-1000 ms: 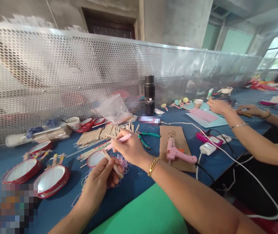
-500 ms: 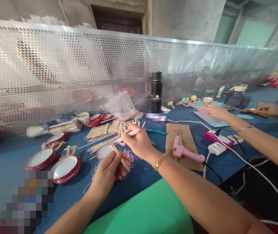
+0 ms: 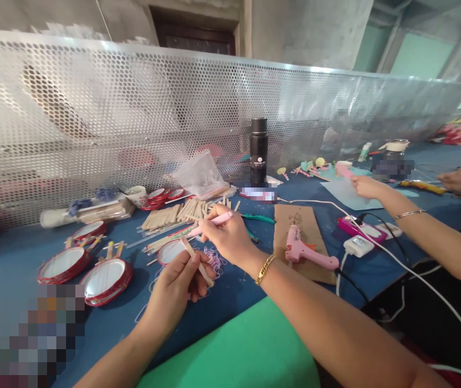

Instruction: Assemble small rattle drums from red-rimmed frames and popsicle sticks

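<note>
My left hand [image 3: 179,275] is closed around a flat wooden craft stick [image 3: 188,248], which slants up and to the left. In my right hand [image 3: 226,234] a pink pen [image 3: 222,217] is gripped between thumb and fingers. Its front end points left, just above the upper end of the stick; I cannot tell whether they touch. Beneath the hands lie tangled purple and white strings [image 3: 216,264] and a round red-rimmed drum [image 3: 169,252], partly covered. Behind them is a pile of loose craft sticks [image 3: 169,215].
Several red drums [image 3: 107,280] stand at left. A pink glue gun [image 3: 309,253] rests on cardboard [image 3: 282,221] at right, near a white plug [image 3: 358,246] and cables. A black bottle [image 3: 259,153] stands by the perforated metal screen [image 3: 133,108]. A co-worker's hand [image 3: 367,187] holds pink paper [image 3: 344,171].
My hands keep their grips on the stick and pen, with barely any movement. At right, the co-worker's hand has moved slightly right, and the pink paper is now raised off the pale blue sheet.
</note>
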### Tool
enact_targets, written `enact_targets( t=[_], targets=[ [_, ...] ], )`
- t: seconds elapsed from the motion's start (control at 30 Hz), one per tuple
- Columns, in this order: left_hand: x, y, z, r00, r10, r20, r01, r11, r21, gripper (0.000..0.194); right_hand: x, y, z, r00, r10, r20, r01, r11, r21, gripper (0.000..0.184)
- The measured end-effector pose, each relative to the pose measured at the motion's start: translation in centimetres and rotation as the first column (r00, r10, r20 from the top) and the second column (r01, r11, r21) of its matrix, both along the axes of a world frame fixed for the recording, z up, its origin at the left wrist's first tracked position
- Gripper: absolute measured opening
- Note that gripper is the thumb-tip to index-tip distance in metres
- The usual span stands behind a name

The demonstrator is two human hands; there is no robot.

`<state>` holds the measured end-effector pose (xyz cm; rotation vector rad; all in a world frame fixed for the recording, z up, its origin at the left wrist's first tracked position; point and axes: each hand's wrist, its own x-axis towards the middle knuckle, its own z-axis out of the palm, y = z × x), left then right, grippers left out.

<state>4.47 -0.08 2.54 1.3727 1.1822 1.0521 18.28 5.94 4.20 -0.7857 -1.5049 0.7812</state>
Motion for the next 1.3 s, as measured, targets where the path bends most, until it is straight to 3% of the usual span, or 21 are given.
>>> enact_targets(
  t=[0.1, 0.43, 0.6, 1.1, 1.3],
  targets=[
    [0.04, -0.06, -0.01, 1.000, -0.002, 0.001, 0.002, 1.000, 0.008, 0.036, -0.07, 0.09, -0.07, 0.995, 0.078, -0.060, -0.080, 0.997, -0.023, 0.020],
    [0.01, -0.06, -0.30, 1.000, -0.014, -0.001, 0.014, 1.000, 0.001, 0.037, -0.23, 0.16, -0.19, 0.984, 0.120, -0.131, -0.125, 0.991, -0.037, 0.022],
    [0.03, -0.03, -0.27, 1.000, -0.005, 0.000, 0.005, 1.000, 0.000, 0.036, -0.15, 0.15, -0.14, 0.997, 0.046, -0.065, -0.048, 0.999, -0.024, 0.022],
    [-0.02, -0.09, -0.40, 1.000, -0.008, -0.003, 0.008, 1.000, 0.014, 0.037, -0.09, 0.16, -0.16, 0.990, 0.096, -0.102, -0.100, 0.994, -0.034, 0.021],
    [0.17, -0.07, -0.29, 1.000, 0.004, 0.017, -0.004, 1.000, 0.008, 0.036, -0.10, 0.27, -0.22, 0.994, 0.041, -0.101, -0.045, 0.998, -0.040, 0.021]
  ],
)
